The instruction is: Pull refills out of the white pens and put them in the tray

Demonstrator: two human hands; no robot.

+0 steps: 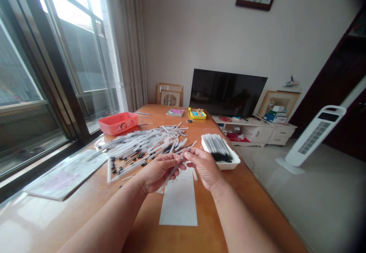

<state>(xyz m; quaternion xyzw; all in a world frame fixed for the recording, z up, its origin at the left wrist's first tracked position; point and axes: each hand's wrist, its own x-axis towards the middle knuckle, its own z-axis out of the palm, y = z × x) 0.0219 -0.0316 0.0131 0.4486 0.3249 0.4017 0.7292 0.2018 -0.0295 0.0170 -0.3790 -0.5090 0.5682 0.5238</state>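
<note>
My left hand (158,172) is closed around a clear plastic pen barrel (175,168) that slants up to the right. My right hand (203,166) pinches the same pen near its upper part, fingers pressed together. Both hands hover over a white sheet of paper (179,203) on the orange wooden table (148,234). A big heap of clear pen barrels and small black caps (143,144) lies just left of and behind my hands. To the right, a white tray (221,163) holds a row of finished pens with black tips.
A pink plastic basin (117,123) stands at the back left near the window. A printed sheet (67,174) lies at the left edge. A booklet (175,112) and a yellow box (197,113) sit at the far end. Right of the table are a television (225,92) and a fan (311,136).
</note>
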